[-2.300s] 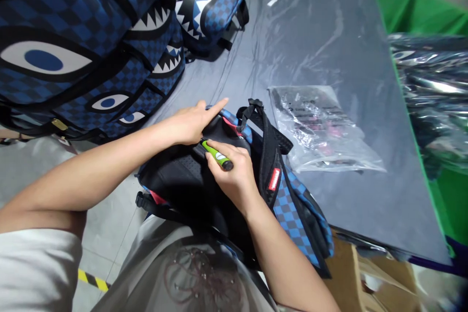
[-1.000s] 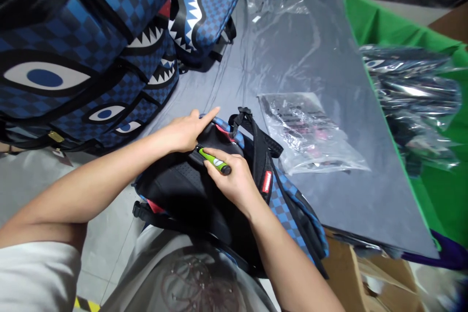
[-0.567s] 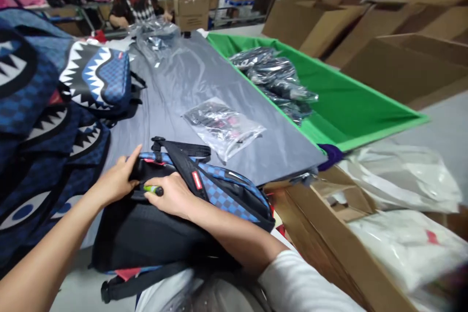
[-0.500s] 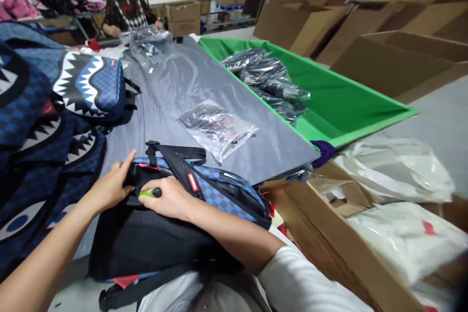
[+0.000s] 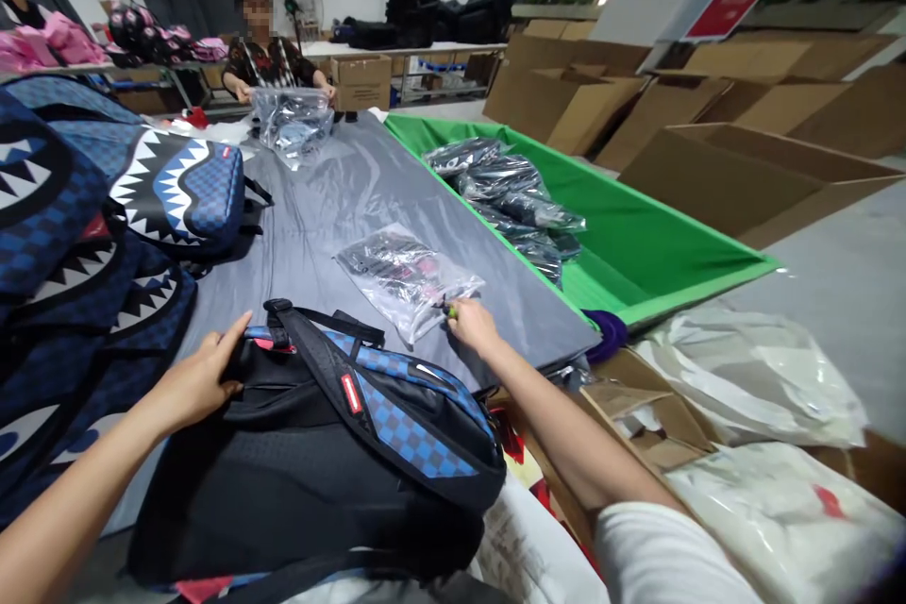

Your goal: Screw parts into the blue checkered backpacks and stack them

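A black backpack with blue checkered panels (image 5: 311, 472) lies on its side at the near edge of the table. My left hand (image 5: 205, 373) grips its top edge near the handle, thumb and fingers on either side. My right hand (image 5: 473, 326) is closed round a small green tool (image 5: 451, 310), mostly hidden by the fingers. That tool is at the right corner of a clear plastic bag (image 5: 407, 278) with dark and pink contents, lying flat on the grey table (image 5: 340, 198).
Blue shark-face backpacks (image 5: 77, 255) are piled at the left. A green-lined bin (image 5: 637, 245) holds several wrapped items. Cardboard boxes (image 5: 750, 179) and white plastic bags (image 5: 757, 377) stand at the right. Across the table, a person (image 5: 273, 66) holds a clear bag.
My right hand has moved from the backpack's top to the plastic bag at the right, carrying the green tool. My left hand stays on the backpack. The view has tilted up, and the person's bag is raised.
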Action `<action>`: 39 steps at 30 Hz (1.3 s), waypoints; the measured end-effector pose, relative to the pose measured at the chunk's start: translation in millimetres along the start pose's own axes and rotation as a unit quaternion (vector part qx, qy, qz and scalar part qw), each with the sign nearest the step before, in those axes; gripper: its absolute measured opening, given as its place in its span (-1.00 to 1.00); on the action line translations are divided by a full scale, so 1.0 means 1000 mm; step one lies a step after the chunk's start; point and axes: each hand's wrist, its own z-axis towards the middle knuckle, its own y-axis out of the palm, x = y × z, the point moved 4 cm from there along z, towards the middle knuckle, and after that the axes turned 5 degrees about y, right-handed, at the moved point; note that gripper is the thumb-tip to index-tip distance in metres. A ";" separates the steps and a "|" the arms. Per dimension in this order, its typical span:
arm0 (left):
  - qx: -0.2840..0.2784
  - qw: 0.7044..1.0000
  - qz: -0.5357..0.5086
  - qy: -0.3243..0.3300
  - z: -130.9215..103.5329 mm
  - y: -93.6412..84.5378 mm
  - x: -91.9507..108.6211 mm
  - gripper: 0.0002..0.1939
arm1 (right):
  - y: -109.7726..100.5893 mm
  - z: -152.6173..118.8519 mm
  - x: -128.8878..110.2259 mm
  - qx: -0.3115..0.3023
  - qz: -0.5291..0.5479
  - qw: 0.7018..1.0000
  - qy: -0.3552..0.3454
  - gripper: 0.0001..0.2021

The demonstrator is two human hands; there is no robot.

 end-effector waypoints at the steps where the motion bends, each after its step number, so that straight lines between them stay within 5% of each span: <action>1: -0.001 1.000 -0.005 -0.002 -0.001 -0.001 0.002 -0.05 | 0.010 0.009 -0.003 -0.001 -0.019 1.000 -0.018 -0.68; 6: -0.013 1.000 -0.016 -0.008 -0.004 -0.004 0.009 -0.04 | 0.030 0.043 -0.020 0.006 -0.089 0.994 -0.068 -0.56; 12: -0.032 0.999 -0.014 -0.016 -0.001 -0.003 0.009 -0.03 | 0.033 0.075 -0.013 -0.024 -0.141 0.987 -0.080 -0.66; 23: -0.024 0.999 -0.019 -0.020 -0.002 -0.007 0.009 -0.05 | 0.041 0.032 -0.014 -0.028 -0.130 0.986 -0.099 -0.70; 29: -0.018 1.000 -0.012 -0.013 -0.005 -0.004 0.006 -0.04 | 0.019 0.021 -0.005 -0.038 -0.074 0.995 -0.050 -0.82; 34: -0.032 0.999 0.000 -0.025 -0.004 -0.001 0.002 0.02 | -0.024 -0.005 0.009 0.013 0.000 0.999 0.050 -0.82; 39: -0.030 0.999 0.012 -0.035 -0.009 -0.006 0.020 0.02 | -0.066 -0.047 -0.034 0.002 0.158 0.987 -0.006 -0.63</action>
